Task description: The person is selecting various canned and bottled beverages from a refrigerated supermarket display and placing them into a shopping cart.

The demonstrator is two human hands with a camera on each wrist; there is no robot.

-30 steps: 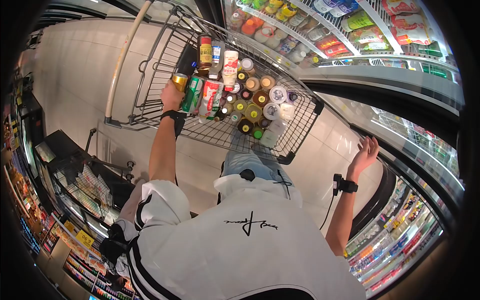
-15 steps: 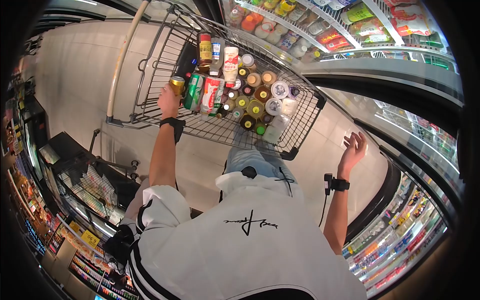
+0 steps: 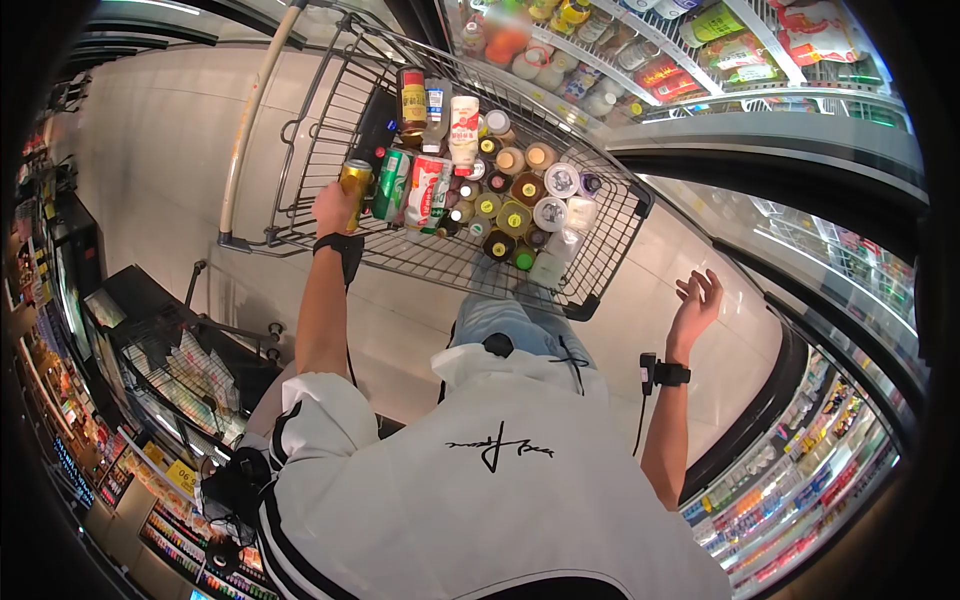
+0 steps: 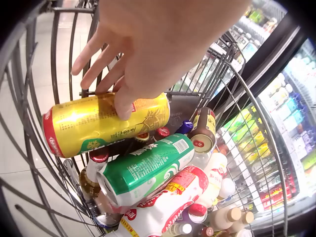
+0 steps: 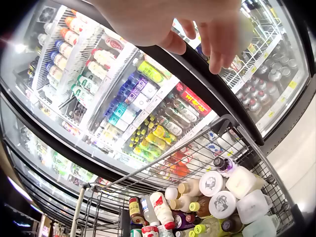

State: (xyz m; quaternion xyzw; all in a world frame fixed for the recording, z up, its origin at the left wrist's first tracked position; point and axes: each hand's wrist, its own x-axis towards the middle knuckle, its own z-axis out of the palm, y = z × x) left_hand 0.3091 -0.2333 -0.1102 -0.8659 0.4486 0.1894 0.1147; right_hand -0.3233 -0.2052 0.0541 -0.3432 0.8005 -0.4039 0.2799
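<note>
My left hand (image 3: 333, 208) is over the handle end of the shopping cart (image 3: 580, 308). Its thumb lies across a yellow drink can (image 4: 84, 126), which rests on its side, while the other fingers spread loosely past the can's far edge. Beside that can are a green can (image 4: 148, 165) and a white bottle with a red label (image 3: 428, 190). Out to the right of the cart, my right hand (image 3: 697, 305) hangs with relaxed fingers and holds nothing; its fingers also show at the top of the right wrist view.
Many capped bottles (image 3: 513, 217) stand packed at the cart's other end. Refrigerated shelves (image 5: 163, 133) full of drinks line the right side, with a black door frame (image 3: 760, 175) close by the cart. Another cart (image 3: 185, 370) stands behind on the left.
The yellow can has tipped from showing mostly its top to showing its long side, and my left hand has moved slightly down. My right hand has drifted left.
</note>
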